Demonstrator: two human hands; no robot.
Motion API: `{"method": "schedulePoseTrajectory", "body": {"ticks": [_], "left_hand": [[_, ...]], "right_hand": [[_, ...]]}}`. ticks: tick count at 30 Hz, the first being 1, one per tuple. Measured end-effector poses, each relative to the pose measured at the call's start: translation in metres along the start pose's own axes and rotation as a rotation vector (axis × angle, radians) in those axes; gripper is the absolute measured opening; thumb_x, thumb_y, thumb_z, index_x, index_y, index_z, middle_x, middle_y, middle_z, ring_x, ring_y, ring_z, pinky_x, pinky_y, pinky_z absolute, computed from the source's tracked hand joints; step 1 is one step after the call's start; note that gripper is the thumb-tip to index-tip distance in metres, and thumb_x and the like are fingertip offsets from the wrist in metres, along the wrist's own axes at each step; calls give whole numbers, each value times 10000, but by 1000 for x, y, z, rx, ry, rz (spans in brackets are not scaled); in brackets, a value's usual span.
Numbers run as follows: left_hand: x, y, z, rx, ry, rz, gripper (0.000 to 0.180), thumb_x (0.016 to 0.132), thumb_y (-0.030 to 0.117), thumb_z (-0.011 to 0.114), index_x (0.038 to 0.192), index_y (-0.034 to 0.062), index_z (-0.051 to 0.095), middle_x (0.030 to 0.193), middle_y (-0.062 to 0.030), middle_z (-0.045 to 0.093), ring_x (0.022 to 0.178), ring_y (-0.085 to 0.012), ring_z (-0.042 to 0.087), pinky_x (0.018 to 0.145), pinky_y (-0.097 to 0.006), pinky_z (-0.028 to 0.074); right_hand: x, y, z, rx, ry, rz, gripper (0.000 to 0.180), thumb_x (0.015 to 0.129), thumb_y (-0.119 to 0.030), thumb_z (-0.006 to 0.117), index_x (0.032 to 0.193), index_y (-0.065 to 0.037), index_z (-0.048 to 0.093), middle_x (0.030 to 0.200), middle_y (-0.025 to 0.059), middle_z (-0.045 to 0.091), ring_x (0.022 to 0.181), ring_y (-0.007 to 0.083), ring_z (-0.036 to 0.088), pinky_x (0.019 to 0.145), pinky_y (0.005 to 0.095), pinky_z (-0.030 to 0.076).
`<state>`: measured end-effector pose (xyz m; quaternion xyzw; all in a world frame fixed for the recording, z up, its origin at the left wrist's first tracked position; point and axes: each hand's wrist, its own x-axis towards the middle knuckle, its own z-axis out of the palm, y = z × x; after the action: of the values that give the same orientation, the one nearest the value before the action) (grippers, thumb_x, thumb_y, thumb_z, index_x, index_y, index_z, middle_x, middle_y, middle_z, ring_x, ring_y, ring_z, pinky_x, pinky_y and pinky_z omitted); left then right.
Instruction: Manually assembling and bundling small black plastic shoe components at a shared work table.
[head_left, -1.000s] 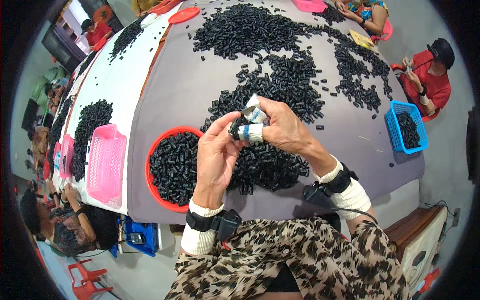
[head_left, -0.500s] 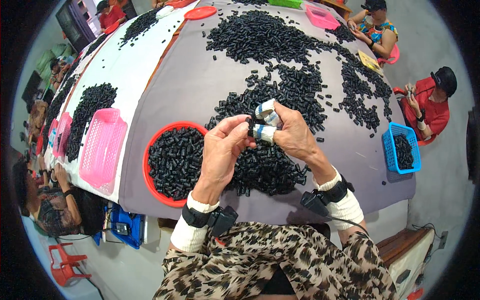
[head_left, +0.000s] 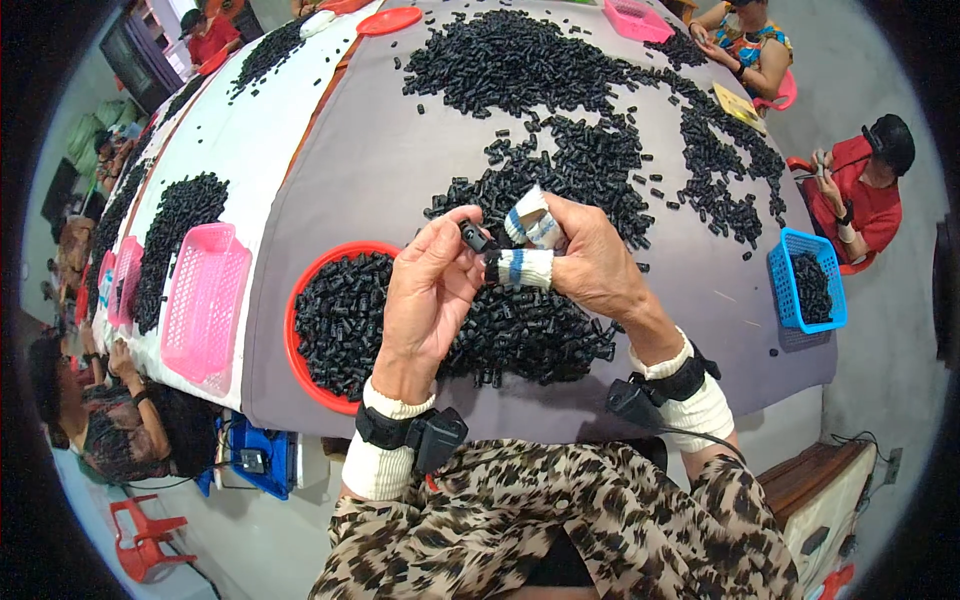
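Note:
My left hand (head_left: 432, 290) is raised over the table, its thumb and fingers pinching a small black cord lock (head_left: 473, 236), a short plastic cylinder with a hole. Close by on its right is my right hand (head_left: 598, 262), with white, blue-striped cloth covers (head_left: 524, 267) on its thumb and a finger. These two digits stand apart. Something dark sits at the tip of the lower cover, by my left fingers; I cannot tell whether it is a separate piece. Below lies a pile of black cord locks (head_left: 530, 340), beside a red round tray (head_left: 291, 325) heaped with more.
A pink basket (head_left: 205, 300) stands to the left on white cloth. At the right edge is a blue basket (head_left: 838, 300) with black pieces. Larger heaps (head_left: 520, 65) spread toward the far side. Several people sit around the tables, one in red (head_left: 865, 195) at right.
My left hand has drawn slightly left from my right fingers, and the cord lock now shows tilted in its pinch. My right finger and thumb look further apart.

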<state>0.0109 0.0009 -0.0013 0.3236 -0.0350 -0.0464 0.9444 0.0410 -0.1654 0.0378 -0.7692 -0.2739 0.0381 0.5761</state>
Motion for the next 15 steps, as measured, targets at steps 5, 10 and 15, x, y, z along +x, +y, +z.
{"method": "schedulePoseTrajectory", "body": {"ticks": [5,10,15], "left_hand": [[-5,1,6,3,-70,7,278,900,149,506,1110,-33,521,927,-78,598,829,-109,559,728,-237,464],[-7,1,8,14,-107,31,278,891,119,514,1126,-29,520,934,-80,603,886,-122,570,778,-250,468],[-7,-1,4,-14,-117,15,276,878,106,529,1120,-26,527,937,-87,608,863,-131,585,761,-253,481]], "right_hand": [[1,0,6,41,-1,-28,279,713,-204,714,828,-22,536,592,-1,506,554,33,403,469,232,352],[1,0,4,-22,-16,-37,283,704,-200,712,811,-12,530,552,17,491,521,44,392,444,248,347],[0,-11,3,-12,-52,-4,300,691,-210,722,821,-8,542,584,28,514,549,61,430,492,256,387]]}}
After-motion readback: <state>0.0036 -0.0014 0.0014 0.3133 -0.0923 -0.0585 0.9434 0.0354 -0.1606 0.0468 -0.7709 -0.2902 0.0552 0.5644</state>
